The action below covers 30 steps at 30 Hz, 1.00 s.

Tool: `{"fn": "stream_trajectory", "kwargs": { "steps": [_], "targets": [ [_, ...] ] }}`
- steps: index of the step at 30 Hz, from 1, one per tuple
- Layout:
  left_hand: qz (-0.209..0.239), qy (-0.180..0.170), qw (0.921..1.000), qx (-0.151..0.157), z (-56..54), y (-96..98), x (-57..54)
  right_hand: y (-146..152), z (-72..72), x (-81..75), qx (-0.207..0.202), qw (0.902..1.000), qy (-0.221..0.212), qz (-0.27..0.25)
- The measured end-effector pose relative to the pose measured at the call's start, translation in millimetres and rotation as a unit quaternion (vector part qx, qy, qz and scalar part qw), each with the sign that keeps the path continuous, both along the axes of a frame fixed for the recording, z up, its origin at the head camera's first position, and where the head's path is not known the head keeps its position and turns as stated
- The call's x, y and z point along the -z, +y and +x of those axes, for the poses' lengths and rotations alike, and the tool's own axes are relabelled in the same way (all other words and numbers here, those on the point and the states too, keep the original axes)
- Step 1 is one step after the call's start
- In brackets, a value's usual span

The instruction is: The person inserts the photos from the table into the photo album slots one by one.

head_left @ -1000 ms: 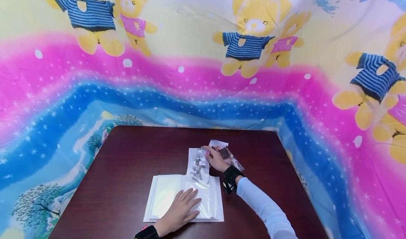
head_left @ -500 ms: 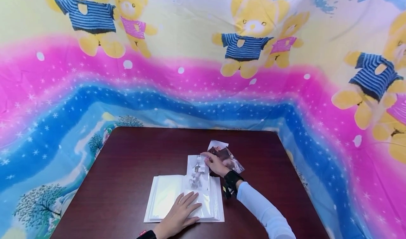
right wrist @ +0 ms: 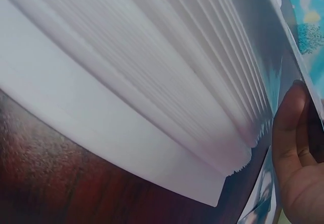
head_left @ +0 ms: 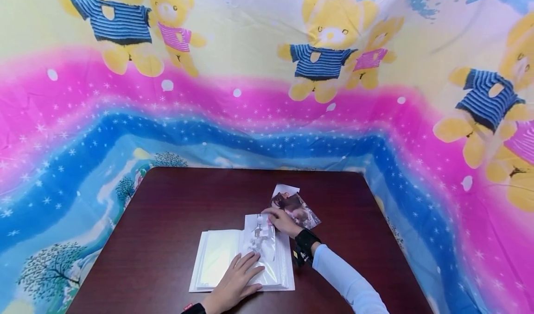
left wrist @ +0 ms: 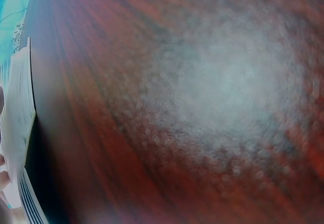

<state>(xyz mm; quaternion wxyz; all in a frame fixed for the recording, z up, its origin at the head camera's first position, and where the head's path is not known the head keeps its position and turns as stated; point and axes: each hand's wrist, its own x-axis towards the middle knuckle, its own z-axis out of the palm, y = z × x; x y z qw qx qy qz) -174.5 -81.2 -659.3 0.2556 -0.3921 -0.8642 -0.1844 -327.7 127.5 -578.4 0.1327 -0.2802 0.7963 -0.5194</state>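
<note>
An open photo album (head_left: 217, 258) with clear sleeve pages lies on the table. My left hand (head_left: 237, 279) rests flat across its right page near the lower edge, fingers spread. My right hand (head_left: 282, 222) pinches the upper right corner of a photo (head_left: 256, 230), whose lower part is inside the clear pocket of the right page. In the right wrist view the fingers and thumb of the right hand (right wrist: 298, 148) hold the photo edge beside the stacked album pages (right wrist: 167, 67). The left wrist view shows mostly tabletop, with the album's edge (left wrist: 23, 97) at far left.
Several loose photos (head_left: 298, 207) lie overlapping on the dark wooden table (head_left: 187, 193), beyond and right of the album. A printed cloth with bears (head_left: 325, 59) hangs behind the table and around its sides.
My right hand has moved toward me, and the photo has slid further down into the page pocket. My left hand has stayed nearly still on the album.
</note>
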Motion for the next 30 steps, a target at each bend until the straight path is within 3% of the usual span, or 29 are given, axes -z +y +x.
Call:
{"fn": "stream_trajectory", "kwargs": {
  "steps": [10, 22, 24, 30],
  "targets": [
    [0.001, -0.004, 1.0, -0.003, 1.3, -1.1, 0.0, -2, -6.7, 28.4, 0.025, 0.9989, 0.001, 0.04],
    [-0.004, -0.012, 0.9999, -0.009, 0.6, -1.8, 3.1, 0, -4.7, 38.7, 0.001, 0.9991, -0.003, 0.043],
    [-0.005, -0.012, 0.9999, -0.01, 0.6, -1.7, 4.0, 0, 1.4, 28.8, -0.006, 0.9991, -0.009, 0.04],
    [-0.005, -0.005, 0.9999, -0.014, -0.6, -1.0, 6.7, 3, 0.9, 31.7, -0.016, 0.999, 0.005, 0.043]
  ]
}}
